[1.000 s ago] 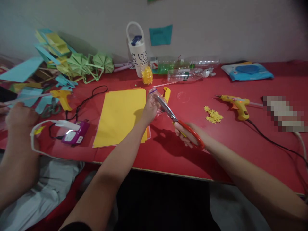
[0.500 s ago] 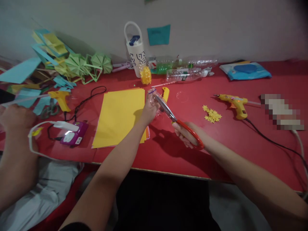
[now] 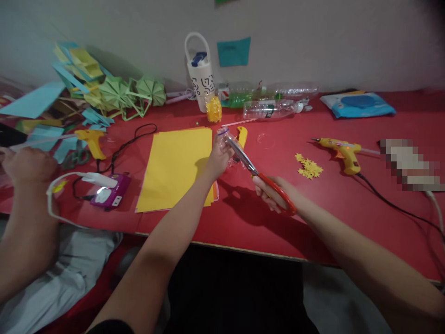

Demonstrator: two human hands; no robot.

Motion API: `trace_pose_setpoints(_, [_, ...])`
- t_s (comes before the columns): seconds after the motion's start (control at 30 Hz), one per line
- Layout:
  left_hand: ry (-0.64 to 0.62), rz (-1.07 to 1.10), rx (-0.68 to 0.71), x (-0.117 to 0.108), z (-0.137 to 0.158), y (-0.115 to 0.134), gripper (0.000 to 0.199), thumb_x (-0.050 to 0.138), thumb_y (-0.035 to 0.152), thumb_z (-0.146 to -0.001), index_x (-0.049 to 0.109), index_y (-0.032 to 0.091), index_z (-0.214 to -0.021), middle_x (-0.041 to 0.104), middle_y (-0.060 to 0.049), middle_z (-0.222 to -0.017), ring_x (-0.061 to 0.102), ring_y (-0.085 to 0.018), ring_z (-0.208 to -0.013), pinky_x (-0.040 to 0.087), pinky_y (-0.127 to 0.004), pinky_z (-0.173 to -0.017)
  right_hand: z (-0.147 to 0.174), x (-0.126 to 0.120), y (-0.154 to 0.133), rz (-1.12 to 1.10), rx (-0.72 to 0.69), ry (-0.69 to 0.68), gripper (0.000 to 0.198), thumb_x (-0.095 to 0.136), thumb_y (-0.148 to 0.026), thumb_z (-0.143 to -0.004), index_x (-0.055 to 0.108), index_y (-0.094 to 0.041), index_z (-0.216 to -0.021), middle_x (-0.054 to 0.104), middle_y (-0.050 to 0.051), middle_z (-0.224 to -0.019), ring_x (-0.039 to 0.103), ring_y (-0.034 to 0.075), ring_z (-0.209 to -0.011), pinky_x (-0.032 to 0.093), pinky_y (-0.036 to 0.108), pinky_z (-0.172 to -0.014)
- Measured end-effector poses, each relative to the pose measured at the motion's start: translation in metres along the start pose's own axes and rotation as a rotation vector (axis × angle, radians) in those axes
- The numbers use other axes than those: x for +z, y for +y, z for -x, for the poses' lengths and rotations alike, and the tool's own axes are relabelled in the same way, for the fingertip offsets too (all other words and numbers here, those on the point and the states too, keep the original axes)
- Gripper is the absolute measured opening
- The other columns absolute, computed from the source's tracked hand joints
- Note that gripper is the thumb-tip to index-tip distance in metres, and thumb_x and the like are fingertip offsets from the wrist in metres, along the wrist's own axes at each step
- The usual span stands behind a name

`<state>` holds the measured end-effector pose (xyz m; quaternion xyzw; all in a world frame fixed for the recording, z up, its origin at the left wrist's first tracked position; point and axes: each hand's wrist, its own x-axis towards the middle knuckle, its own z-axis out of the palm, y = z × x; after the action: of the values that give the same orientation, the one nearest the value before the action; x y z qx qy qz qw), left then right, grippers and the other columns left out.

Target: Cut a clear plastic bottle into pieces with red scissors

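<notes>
Closed around a crumpled piece of clear plastic with a purple edge, my left hand is above the right side of the yellow paper stack. The fingers partly hide the plastic. My right hand grips red-handled scissors, whose blades point up and left to the plastic. Whether the blades touch or cut it I cannot tell. Just behind the scissor tips lies a yellow-handled tool, possibly a cutter.
Yellow paper stars and a yellow glue gun lie right. Plastic bottles, a white tumbler and a wipes pack line the wall. Left are a purple power adapter, another glue gun and another person's hand.
The whole view has shifted slightly, so items appear a little to the right. My hands keep their hold on the plastic and the scissors, with almost no visible movement between them.
</notes>
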<state>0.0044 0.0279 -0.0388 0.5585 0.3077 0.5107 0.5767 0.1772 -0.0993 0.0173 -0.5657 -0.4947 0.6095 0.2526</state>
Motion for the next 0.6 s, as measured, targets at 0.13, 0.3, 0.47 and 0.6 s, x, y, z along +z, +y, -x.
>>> trace_pose_setpoints(0.13, [0.003,-0.004,-0.006,0.001,0.001,0.001,0.054,0.067,0.022,-0.081,0.039,0.031,-0.126,0.065,-0.008,-0.115,0.062,-0.028,-0.122,0.044,-0.053,-0.109,-0.001,-0.002,0.002,-0.015,0.010,-0.021,0.058,0.057,-0.078,-0.078,0.047,-0.023,-0.066,0.037,-0.010,-0.038,0.037,0.006,-0.027,0.037,0.020,-0.032])
trace_pose_setpoints(0.3, [0.074,0.060,-0.057,0.007,0.004,0.009,0.054,0.065,0.012,-0.079,0.043,0.031,-0.124,0.067,-0.005,-0.108,0.062,-0.027,-0.123,0.041,-0.051,-0.112,-0.001,-0.006,0.003,0.008,-0.023,-0.027,0.058,0.056,-0.079,-0.078,0.049,-0.023,-0.065,0.038,-0.010,-0.036,0.038,0.007,-0.028,0.039,0.022,-0.034])
trace_pose_setpoints(0.47, [0.144,0.103,-0.113,0.013,0.004,0.015,0.057,0.061,0.005,-0.078,0.043,0.030,-0.127,0.068,-0.005,-0.105,0.063,-0.026,-0.122,0.041,-0.051,-0.113,0.002,-0.006,-0.004,0.057,-0.007,-0.002,0.058,0.056,-0.079,-0.077,0.048,-0.023,-0.065,0.038,-0.010,-0.035,0.038,0.007,-0.027,0.037,0.021,-0.032])
trace_pose_setpoints(0.6, [0.153,0.116,-0.131,0.016,0.005,0.019,0.057,0.061,0.004,-0.077,0.044,0.029,-0.126,0.068,-0.006,-0.108,0.063,-0.027,-0.122,0.044,-0.051,-0.110,0.005,-0.004,-0.008,0.099,0.003,0.011,0.060,0.054,-0.081,-0.076,0.045,-0.024,-0.062,0.037,-0.009,-0.034,0.037,0.007,-0.026,0.034,0.021,-0.031])
